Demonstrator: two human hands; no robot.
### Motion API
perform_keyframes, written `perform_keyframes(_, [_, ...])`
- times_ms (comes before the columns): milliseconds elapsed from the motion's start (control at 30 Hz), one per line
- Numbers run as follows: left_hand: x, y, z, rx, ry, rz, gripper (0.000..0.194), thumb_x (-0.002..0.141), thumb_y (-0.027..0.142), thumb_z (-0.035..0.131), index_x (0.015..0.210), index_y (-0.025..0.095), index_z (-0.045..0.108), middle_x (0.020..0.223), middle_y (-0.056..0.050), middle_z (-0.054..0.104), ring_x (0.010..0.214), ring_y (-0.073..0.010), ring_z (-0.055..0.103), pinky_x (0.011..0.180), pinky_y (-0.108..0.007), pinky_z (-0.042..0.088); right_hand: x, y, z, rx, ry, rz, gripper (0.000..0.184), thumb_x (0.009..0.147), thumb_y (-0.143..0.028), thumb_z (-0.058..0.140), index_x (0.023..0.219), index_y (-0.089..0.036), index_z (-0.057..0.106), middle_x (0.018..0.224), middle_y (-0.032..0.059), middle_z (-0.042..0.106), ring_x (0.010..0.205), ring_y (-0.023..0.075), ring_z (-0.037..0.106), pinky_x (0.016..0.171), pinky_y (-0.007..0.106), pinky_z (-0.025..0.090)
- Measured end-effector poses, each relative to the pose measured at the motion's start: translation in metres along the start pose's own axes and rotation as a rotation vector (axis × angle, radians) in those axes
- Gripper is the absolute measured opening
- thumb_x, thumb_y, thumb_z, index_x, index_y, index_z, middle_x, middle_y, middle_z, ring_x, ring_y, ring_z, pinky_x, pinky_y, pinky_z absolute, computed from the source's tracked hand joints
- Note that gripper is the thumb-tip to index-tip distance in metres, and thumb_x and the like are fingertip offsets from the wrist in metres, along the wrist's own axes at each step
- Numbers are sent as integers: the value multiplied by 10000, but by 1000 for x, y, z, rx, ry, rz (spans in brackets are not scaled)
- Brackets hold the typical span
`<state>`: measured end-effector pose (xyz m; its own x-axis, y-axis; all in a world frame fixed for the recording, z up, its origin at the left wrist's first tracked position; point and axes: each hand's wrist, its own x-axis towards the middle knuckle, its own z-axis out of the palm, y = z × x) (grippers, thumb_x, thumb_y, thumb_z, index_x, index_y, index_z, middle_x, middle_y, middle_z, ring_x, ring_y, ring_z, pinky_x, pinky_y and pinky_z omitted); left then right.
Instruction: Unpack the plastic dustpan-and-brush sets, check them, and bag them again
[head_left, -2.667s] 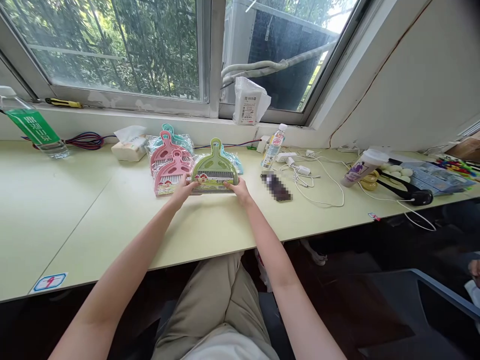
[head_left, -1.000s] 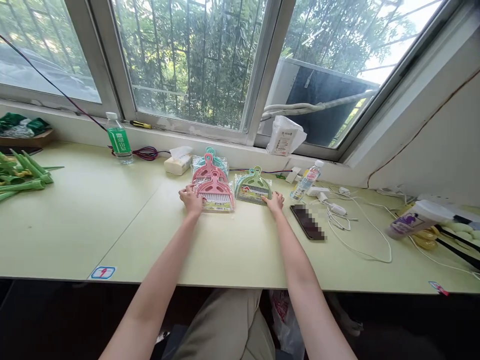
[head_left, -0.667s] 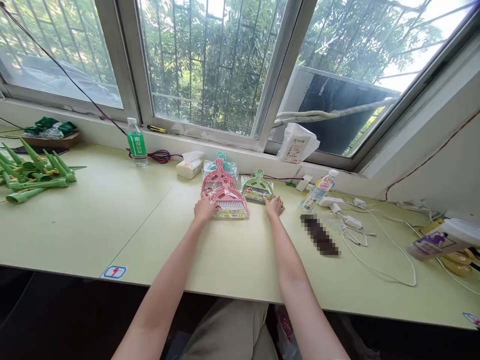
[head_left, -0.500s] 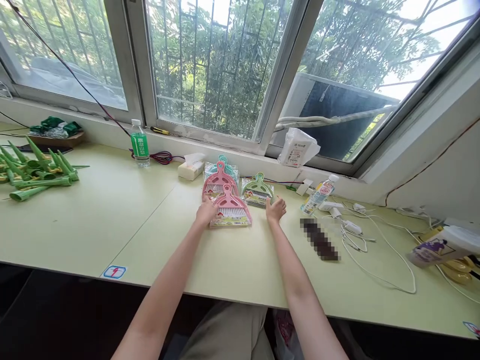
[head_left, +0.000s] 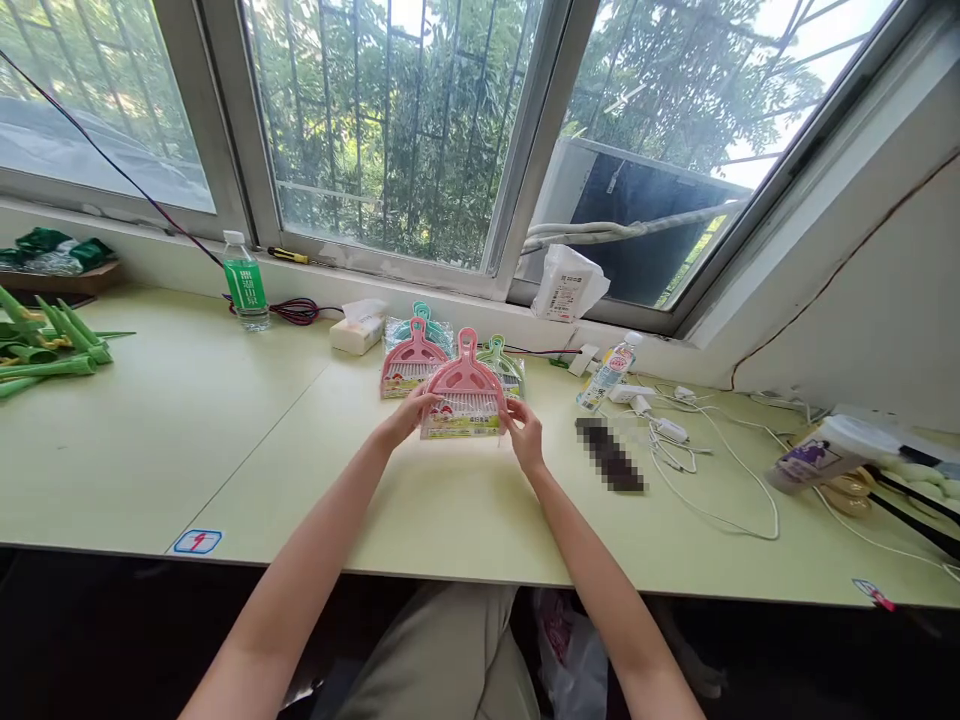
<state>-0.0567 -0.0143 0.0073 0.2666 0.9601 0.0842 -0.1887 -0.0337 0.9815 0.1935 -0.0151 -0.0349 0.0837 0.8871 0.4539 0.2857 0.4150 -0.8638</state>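
Between my two hands is a pink dustpan and brush set [head_left: 465, 385] in clear wrap, raised upright with its handle pointing to the window. My left hand [head_left: 409, 415] grips its left edge, and my right hand [head_left: 523, 432] grips its lower right corner. Behind it to the left lies another pink dustpan set [head_left: 412, 360], overlapping a teal dustpan set [head_left: 421, 312] farther back. A green dustpan set [head_left: 504, 362] lies behind to the right, partly hidden by the held one.
A tissue pack [head_left: 358, 327] and a green-labelled bottle [head_left: 246, 285] stand at the back left. To the right are a drink bottle [head_left: 609, 372], a blurred-out phone [head_left: 611, 455], white cables [head_left: 686, 455] and a cup [head_left: 829, 455]. Green cone-shaped pieces [head_left: 56, 340] lie far left.
The green set was set down at the right and released. My left hand drew the front pink set forward, my right hand moved over to it, and both now hold it raised.
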Motion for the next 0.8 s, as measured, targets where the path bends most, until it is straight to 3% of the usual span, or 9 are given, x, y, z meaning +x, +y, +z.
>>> perform_keyframes(100, [-4, -1, 4, 116, -82, -48, 599, 668, 334, 708, 1248, 226, 606, 1084, -74, 688, 1011, -271, 636, 812, -352, 531, -4, -13, -2, -207, 94, -79, 384, 919, -472, 477, 1138, -207, 648, 1096, 104, 708, 945, 240, 653, 878, 384, 484])
perform_keyframes(233, [-1, -8, 9, 61, -103, -36, 629, 643, 344, 752, 1242, 228, 598, 1149, -70, 682, 1052, -280, 637, 819, -349, 537, -11, -20, 0, -556, 238, -244, 375, 960, -441, 427, 1209, -208, 582, 1282, 131, 604, 1175, 273, 547, 976, 419, 387])
perform_keyframes(267, [1, -10, 10, 26, -82, -30, 636, 639, 350, 763, 1238, 218, 594, 1150, -76, 682, 1043, -276, 644, 824, -350, 540, -12, -21, 1, -616, 200, -297, 345, 962, -434, 439, 1171, -208, 596, 1260, 130, 609, 1179, 271, 539, 976, 406, 375])
perform_keyframes(333, [5, -15, 9, -23, -15, -14, 611, 629, 364, 779, 1188, 185, 609, 1113, -89, 693, 1001, -265, 662, 828, -353, 543, -13, -23, 3, -675, -8, -378, 293, 973, -422, 447, 1017, -213, 648, 1075, 106, 674, 1036, 243, 597, 922, 358, 385])
perform_keyframes(433, [11, -21, 5, -35, 71, 8, 552, 615, 385, 791, 1085, 142, 634, 1017, -98, 708, 926, -245, 677, 809, -348, 542, -14, -22, 6, -695, -294, -388, 356, 982, -440, 444, 824, -219, 675, 826, 69, 693, 803, 201, 614, 834, 318, 392])
perform_keyframes(533, [15, -25, 4, -48, 96, 26, 568, 617, 381, 794, 1100, 138, 621, 1028, -98, 703, 921, -228, 672, 809, -340, 538, -13, -18, 8, -616, -293, -269, 405, 949, -514, 481, 751, -223, 682, 801, 67, 702, 756, 192, 605, 775, 301, 397])
perform_keyframes(633, [17, -27, 7, -93, 109, 41, 557, 628, 353, 796, 1106, 139, 608, 1064, -108, 698, 973, -235, 663, 844, -348, 534, -9, -11, 8, -297, -242, -28, 464, 900, -615, 475, 792, -219, 691, 751, 42, 702, 555, 144, 547, 635, 286, 405])
perform_keyframes(733, [18, -29, 11, -152, 90, 63, 536, 638, 327, 797, 1103, 134, 612, 1077, -120, 698, 1023, -253, 652, 890, -366, 524, -4, -5, 9, 103, -219, 267, 535, 747, -702, 599, 924, -201, 658, 666, 6, 669, 400, 103, 451, 455, 259, 320])
perform_keyframes(800, [18, -29, 12, -161, 51, 54, 576, 645, 337, 800, 1147, 137, 601, 1091, -121, 692, 1035, -263, 647, 905, -381, 518, 0, -3, 8, 276, -175, 377, 568, 607, -686, 727, 881, -202, 616, 613, -25, 621, 385, 80, 415, 408, 236, 252])
